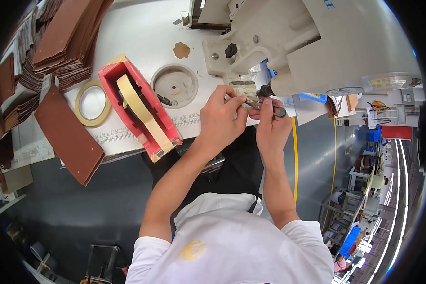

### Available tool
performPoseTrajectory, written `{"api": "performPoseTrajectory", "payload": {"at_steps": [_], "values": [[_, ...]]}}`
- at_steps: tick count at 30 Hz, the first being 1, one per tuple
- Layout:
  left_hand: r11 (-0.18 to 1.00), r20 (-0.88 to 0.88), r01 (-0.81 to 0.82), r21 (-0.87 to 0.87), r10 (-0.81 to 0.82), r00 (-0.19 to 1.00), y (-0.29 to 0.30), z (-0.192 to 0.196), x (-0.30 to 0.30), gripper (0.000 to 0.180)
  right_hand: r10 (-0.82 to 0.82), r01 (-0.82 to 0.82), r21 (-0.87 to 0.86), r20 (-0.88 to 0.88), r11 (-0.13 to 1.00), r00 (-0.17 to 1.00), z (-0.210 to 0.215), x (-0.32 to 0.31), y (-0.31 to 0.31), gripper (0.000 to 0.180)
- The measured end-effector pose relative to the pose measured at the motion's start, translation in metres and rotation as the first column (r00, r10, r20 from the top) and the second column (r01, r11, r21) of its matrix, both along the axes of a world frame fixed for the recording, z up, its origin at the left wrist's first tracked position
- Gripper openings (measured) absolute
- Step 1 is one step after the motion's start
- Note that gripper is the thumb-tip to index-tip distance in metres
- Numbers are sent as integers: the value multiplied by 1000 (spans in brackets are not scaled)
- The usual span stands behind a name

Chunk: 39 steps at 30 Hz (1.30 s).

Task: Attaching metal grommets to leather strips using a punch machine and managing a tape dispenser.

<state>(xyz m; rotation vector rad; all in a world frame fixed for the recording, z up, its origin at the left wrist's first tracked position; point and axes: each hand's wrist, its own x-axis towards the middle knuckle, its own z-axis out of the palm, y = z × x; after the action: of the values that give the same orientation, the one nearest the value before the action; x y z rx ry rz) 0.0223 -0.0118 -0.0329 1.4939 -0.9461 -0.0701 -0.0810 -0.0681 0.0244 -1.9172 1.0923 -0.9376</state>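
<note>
Right hand [272, 124] pinches small grey-handled tool [280, 112] — just beside the white machine [345, 61], near front edge of the table [132, 35]. Left hand [224, 117]: fingertips pressed together at the tool's metal end; what they pinch, can't tell. Leftward room — table reaching to red tape dispenser [150, 97], tip past the edge.

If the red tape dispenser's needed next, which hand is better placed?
Left, probably: the left hand is nearer the red tape dispenser; the right hand is farther off, with a grey-handled tool in its fingers. Both hands meet around that tool, though, so the left may need freeing first.
</note>
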Motion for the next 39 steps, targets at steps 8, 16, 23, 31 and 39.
{"api": "performPoseTrajectory", "payload": {"at_steps": [8,16,23,31,39], "values": [[1000,13,-2,10,2,1000,0,1,-1,23,15,-19,-43,-85,999,996,5,-1,0,26],[1000,-6,-4,29,5,1000,0,1,-2,20,41,-46,-57,-82,997,996,8,-1,3,21],[1000,-1,-16,26,16,1000,0,0,-2,20,83,-83,-31,20,996,996,-2,-6,0,21],[999,27,-22,39,21,999,0,2,-2,24,139,-142,-117,-30,983,990,-5,-11,-1,15],[999,26,-24,49,23,999,0,3,-4,25,174,-175,-107,-14,979,985,-3,-13,-3,14]]}}
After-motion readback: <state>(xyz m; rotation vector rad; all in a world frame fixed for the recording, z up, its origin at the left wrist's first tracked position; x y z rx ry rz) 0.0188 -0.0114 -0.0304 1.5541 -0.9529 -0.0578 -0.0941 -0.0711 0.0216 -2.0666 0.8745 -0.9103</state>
